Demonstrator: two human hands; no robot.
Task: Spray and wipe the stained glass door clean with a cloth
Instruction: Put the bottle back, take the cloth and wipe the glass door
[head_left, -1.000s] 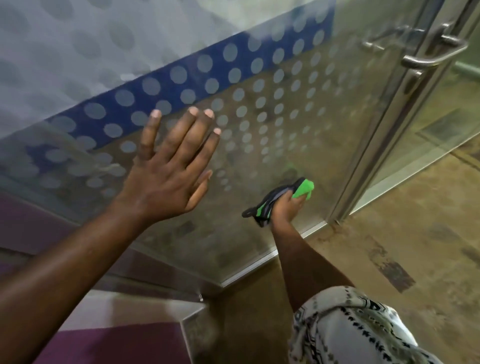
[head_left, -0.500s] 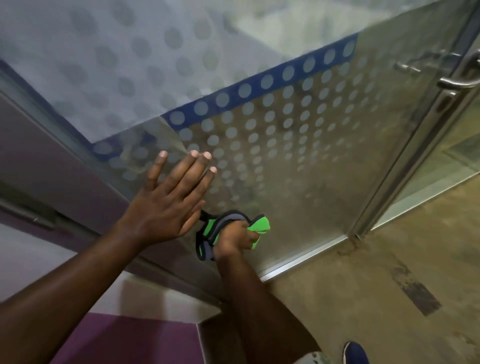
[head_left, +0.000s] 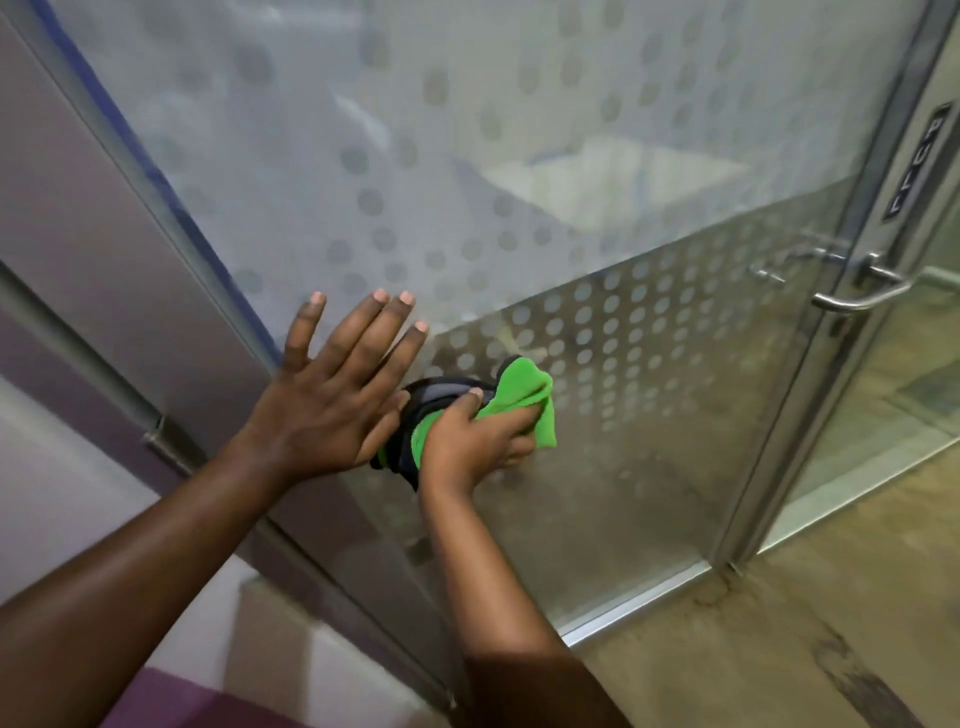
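Observation:
A frosted glass door with a dotted pattern fills most of the view. My left hand lies flat against the glass near the door's left frame, fingers straight and spread. Just to its right, my right hand grips a bunched green and grey cloth and presses it on the lower glass. No spray bottle is in view.
A metal door handle sits at the right edge on the metal frame. A second glass panel stands beyond it. Brown stained floor lies below. A purple and white wall is at the left.
My right hand has carried the cloth from the lower right of the glass leftward, then up, to beside my left hand. The view has tilted up; my left hand stays flat on the glass.

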